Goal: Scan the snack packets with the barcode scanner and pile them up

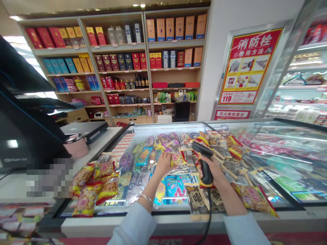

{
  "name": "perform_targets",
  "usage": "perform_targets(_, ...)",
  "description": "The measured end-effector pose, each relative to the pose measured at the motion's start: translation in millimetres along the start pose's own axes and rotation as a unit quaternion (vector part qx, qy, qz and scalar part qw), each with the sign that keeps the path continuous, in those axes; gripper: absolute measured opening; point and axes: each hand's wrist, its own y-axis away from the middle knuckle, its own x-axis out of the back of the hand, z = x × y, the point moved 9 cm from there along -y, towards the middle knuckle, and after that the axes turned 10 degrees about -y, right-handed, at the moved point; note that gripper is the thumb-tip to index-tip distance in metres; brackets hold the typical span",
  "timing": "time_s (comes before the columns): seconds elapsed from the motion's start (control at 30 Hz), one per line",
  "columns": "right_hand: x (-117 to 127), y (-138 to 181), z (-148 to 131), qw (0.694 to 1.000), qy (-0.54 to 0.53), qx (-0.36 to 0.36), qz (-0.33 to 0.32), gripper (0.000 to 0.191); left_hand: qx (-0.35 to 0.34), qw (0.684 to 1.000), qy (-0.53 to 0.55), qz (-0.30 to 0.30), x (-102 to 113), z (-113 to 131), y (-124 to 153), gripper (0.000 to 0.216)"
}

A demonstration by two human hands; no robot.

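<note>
My left hand (164, 165) is closed on the edge of a small yellow and red snack packet (178, 158) above the glass-topped freezer (153, 131). In my right hand (215, 170) is a black barcode scanner (206, 173) with yellow trim, its head beside the packet and its cord running down toward me. More yellow and red snack packets (88, 200) lie in a pile at the left end of the glass. Clear packets with dark lettering (195, 200) rest below the scanner, and another yellow and red packet (252, 197) sits right of my right forearm.
A pink cup (76, 145) and a flat black device (84, 129) stand on the left counter near a black screen (28, 129). Shelves of boxed goods (112, 63) line the back wall. Loose packets (236, 149) spread across the glass, with a second freezer section at right.
</note>
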Motion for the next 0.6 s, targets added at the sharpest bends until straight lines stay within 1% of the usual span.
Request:
perform_targets(0.1, -1, 2, -2, 1.0, -0.001, 0.001, 0.003, 0.03, 0.03, 0.998, 0.054, 0.005, 2, -6, 0, 0.05)
perform_targets(0.17, -4, 4, -4, 1.0, 0.002, -0.001, 0.001, 0.03, 0.085, 0.989, 0.12, 0.015, 3, -17, -1, 0.045)
perform_targets(0.2, -5, 5, -4, 1.0, 0.005, -0.005, -0.001, 0.029, 0.12, 0.977, 0.173, 0.025, 3, -25, -1, 0.043)
perform_targets(0.23, -6, 7, -4, 1.0, 0.01, -0.01, -0.005, 0.029, 0.155, 0.957, 0.242, 0.037, 2, -32, -1, 0.041)
perform_targets(0.27, -8, 8, -4, 1.0, 0.018, -0.015, -0.01, 0.03, 0.187, 0.926, 0.325, 0.047, 0, -39, -1, 0.041)
perform_targets(0.3, -8, 10, -4, 0.999, 0.024, -0.016, -0.014, 0.03, 0.213, 0.884, 0.412, 0.054, -3, -44, -1, 0.041)
perform_targets(0.37, -10, 12, -5, 0.999, 0.032, -0.016, -0.027, 0.031, 0.239, 0.789, 0.561, 0.065, -9, -47, -2, 0.04)
perform_targets(0.4, -12, 14, -6, 0.999, 0.034, -0.015, -0.036, 0.03, 0.245, 0.748, 0.613, 0.067, -10, -47, -1, 0.039)
perform_targets(0.43, -13, 15, -6, 0.998, 0.034, -0.014, -0.047, 0.03, 0.247, 0.715, 0.651, 0.068, -9, -46, -1, 0.038)
perform_targets(0.5, -16, 16, -7, 0.997, 0.028, -0.011, -0.071, 0.029, 0.246, 0.668, 0.699, 0.075, -6, -44, 1, 0.037)
perform_targets(0.6, -19, 17, -9, 0.995, 0.022, -0.002, -0.095, 0.03, 0.234, 0.617, 0.746, 0.089, 1, -40, 4, 0.036)
